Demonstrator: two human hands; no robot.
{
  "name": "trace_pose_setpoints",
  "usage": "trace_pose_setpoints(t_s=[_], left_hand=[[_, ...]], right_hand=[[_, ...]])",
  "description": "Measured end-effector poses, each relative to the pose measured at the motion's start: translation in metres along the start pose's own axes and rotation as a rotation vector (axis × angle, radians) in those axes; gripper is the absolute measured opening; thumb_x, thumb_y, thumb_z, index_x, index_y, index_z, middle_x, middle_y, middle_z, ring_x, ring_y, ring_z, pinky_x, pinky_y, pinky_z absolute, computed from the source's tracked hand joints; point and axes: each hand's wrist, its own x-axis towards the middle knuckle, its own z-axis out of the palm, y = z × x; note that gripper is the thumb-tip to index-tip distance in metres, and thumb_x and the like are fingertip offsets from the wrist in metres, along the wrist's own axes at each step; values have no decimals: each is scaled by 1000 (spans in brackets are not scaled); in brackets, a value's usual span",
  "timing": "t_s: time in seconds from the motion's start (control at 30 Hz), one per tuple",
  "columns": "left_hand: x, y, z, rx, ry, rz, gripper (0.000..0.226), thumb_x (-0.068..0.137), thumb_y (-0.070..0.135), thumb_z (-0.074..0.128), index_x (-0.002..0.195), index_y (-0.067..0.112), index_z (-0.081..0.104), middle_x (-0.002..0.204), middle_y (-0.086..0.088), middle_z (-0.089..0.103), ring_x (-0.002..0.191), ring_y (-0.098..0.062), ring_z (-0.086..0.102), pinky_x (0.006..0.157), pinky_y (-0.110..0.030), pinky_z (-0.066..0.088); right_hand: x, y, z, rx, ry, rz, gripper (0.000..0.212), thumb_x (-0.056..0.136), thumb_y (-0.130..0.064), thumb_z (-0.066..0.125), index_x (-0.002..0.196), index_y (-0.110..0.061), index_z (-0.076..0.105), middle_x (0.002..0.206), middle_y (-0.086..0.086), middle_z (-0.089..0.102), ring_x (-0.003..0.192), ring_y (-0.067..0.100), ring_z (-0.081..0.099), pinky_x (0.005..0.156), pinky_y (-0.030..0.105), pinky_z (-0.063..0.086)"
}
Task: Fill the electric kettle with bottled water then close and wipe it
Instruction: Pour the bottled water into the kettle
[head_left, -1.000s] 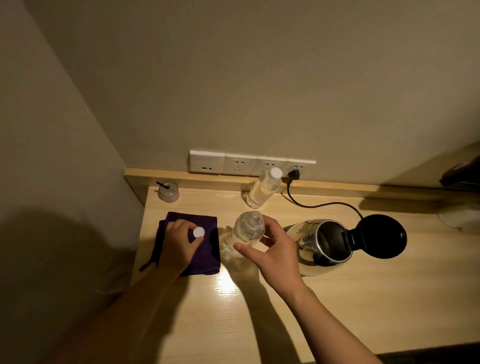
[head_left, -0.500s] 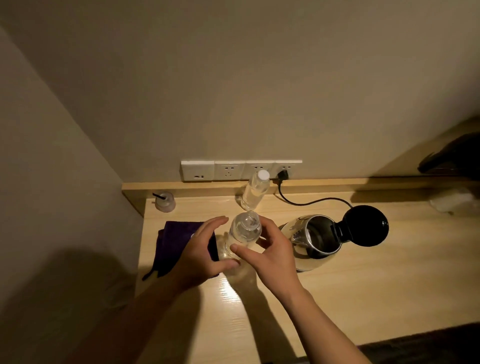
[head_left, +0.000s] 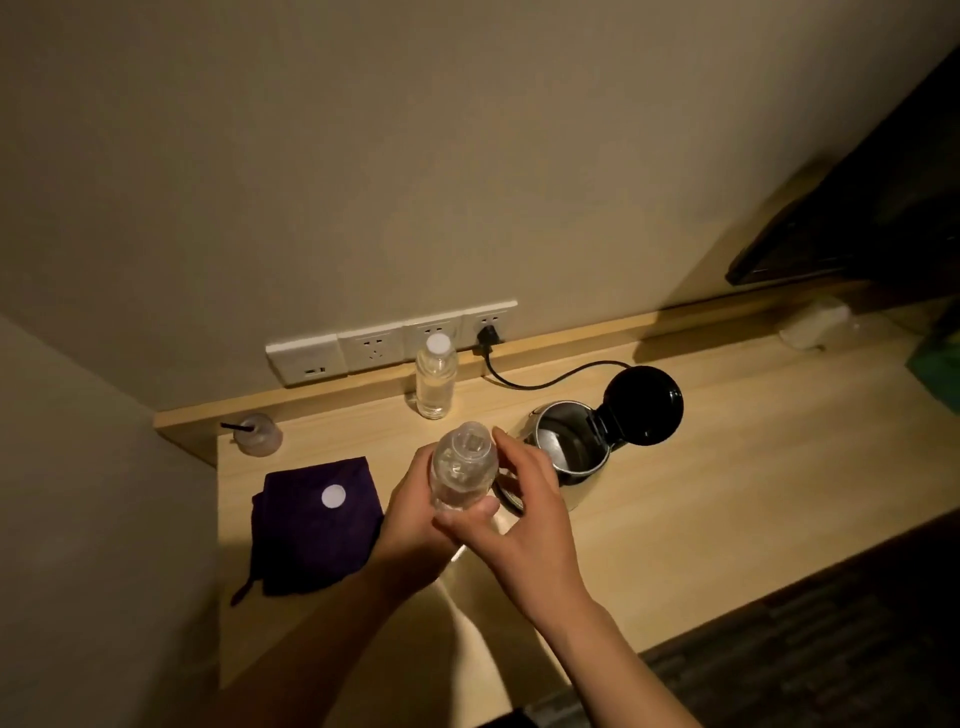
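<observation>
An uncapped clear water bottle (head_left: 461, 470) is held upright above the wooden desk, just left of the kettle. My left hand (head_left: 410, 514) grips its left side and my right hand (head_left: 524, 514) wraps its lower right side. Its white cap (head_left: 333, 496) lies on a folded purple cloth (head_left: 311, 535) at the left. The steel electric kettle (head_left: 569, 449) stands on its base with its black lid (head_left: 644, 404) swung open to the right. A second, capped bottle (head_left: 435, 376) stands by the wall.
A row of wall sockets (head_left: 374, 345) holds the kettle's black plug and cord (head_left: 540, 382). A small round container with a dark stick (head_left: 257, 434) sits at the back left corner. A dark object (head_left: 857, 208) hangs at the right, a white item (head_left: 810, 325) beneath it.
My left hand left the cap on the purple cloth and came across to take the bottle's side. The bottle has risen a little, and the camera has shifted.
</observation>
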Motion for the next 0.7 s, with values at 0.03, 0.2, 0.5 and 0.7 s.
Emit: trace_pose_setpoints(t_s=[0.03, 0.2, 0.5, 0.7], left_hand=[[2, -2, 1, 23, -7, -15, 68, 81, 2, 83, 121, 47, 51, 116, 16, 71, 107, 4, 69, 84, -14, 54], [10, -7, 0, 182, -63, -11, 64, 75, 32, 88, 127, 42, 54, 116, 14, 71, 107, -5, 69, 95, -33, 57], [19, -11, 11, 319, -230, 96, 54, 78, 23, 84, 126, 17, 60, 110, -9, 74, 99, -26, 73, 89, -46, 61], [25, -4, 21, 403, -340, 132, 58, 82, 40, 76, 130, 14, 57, 116, -6, 68, 101, -24, 68, 88, -51, 59]], right_hand=[[-5, 7, -6, -10, 22, 16, 85, 73, -51, 85, 147, -34, 46, 139, -25, 46, 126, -9, 49, 99, 8, 43], [-35, 75, -32, -221, 237, 73, 63, 87, -62, 66, 141, -40, 44, 135, -33, 43, 121, -17, 42, 100, 6, 33], [-23, 202, -35, -793, 121, 189, 85, 87, -57, 66, 151, -9, 36, 162, 15, 37, 152, 31, 32, 119, 47, 38], [-12, 234, -19, -835, 151, 151, 92, 85, -58, 59, 154, -3, 37, 160, 18, 41, 151, 31, 36, 118, 47, 37]])
